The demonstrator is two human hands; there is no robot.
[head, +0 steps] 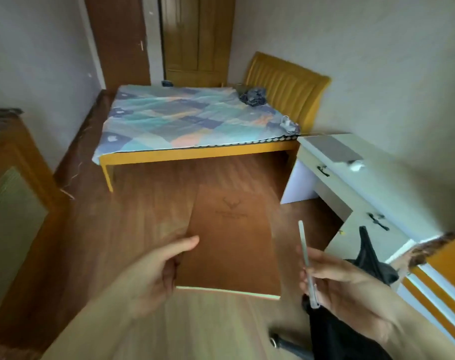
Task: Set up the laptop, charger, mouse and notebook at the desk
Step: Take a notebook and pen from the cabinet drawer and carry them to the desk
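Observation:
My left hand [153,271] grips the left edge of a brown notebook [231,245] with a stamped emblem, held flat over the wooden floor. My right hand [343,284] pinches a slim white pen [307,263] that points upward. A grey closed laptop [332,149] lies on the white desk [392,188] at the right. A white mouse [356,166] sits by the laptop's near corner. A white charger with cable [288,124] lies on the bed's right edge.
A bed [195,120] with a patchwork cover and yellow headboard fills the middle. A black bag [369,258] hangs below my right hand beside the desk drawers. A wooden cabinet [18,193] stands at the left. Brown doors are behind the bed.

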